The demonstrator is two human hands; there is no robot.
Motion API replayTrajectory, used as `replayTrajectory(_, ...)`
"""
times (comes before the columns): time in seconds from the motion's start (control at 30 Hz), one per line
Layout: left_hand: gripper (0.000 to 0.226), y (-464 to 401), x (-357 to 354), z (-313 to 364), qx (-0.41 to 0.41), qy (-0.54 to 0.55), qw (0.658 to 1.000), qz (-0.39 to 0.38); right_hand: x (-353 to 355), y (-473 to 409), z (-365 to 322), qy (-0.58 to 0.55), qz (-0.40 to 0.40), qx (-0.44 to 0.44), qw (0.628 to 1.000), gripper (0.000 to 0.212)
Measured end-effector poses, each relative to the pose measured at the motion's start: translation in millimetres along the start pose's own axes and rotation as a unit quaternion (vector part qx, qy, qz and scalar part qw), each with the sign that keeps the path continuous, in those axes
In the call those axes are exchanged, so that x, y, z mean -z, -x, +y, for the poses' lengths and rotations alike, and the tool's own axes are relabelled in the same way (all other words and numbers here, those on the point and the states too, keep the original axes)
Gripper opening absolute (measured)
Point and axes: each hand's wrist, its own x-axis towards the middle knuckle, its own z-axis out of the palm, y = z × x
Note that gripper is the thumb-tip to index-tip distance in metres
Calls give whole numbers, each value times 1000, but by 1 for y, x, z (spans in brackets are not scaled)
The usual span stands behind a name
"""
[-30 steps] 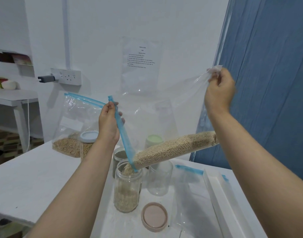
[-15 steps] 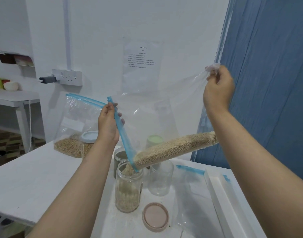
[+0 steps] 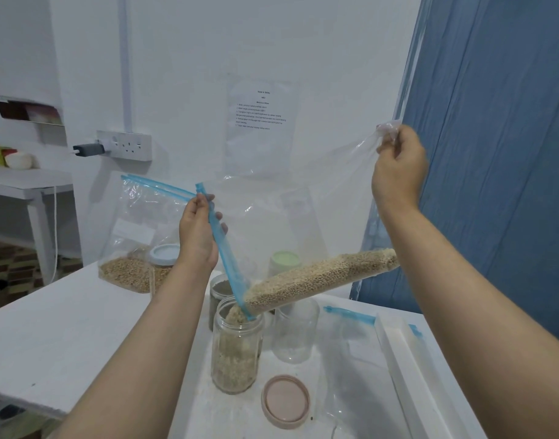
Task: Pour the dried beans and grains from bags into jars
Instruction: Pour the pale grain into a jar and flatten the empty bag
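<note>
Head view shows both hands holding one clear zip bag (image 3: 303,198) up over an open jar (image 3: 237,343) on the white table (image 3: 66,327). Left hand (image 3: 197,231) pinches the blue zip strip (image 3: 222,248) near its upper end, thumb and fingers curled round it, probably so the mouth below that grip stays narrowed to a spout; the strip's lower corner dips just inside the jar's rim. Right hand (image 3: 398,172) pinches the bag's far bottom corner and holds it well above the left grip, so the pale grains (image 3: 322,277) lie in a sloping band along the lower fold, running down from under the right grip toward the jar. The jar looks over half full, with a heap at the mouth, so pouring seems well along but with much grain left in the bag. A pink lid (image 3: 286,400) lies beside the jar, presumably to close it afterwards, and an empty jar (image 3: 295,334) stands just behind. Beyond the left grip, another bag of grain (image 3: 135,248) waits upright.
</note>
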Motion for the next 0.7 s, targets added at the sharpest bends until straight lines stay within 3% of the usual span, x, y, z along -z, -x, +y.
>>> replayTrajectory(0.7, 24, -4, 1, -3, 7, -1, 1000, -6, 1, 2, -5, 13, 3, -11, 1000, 17)
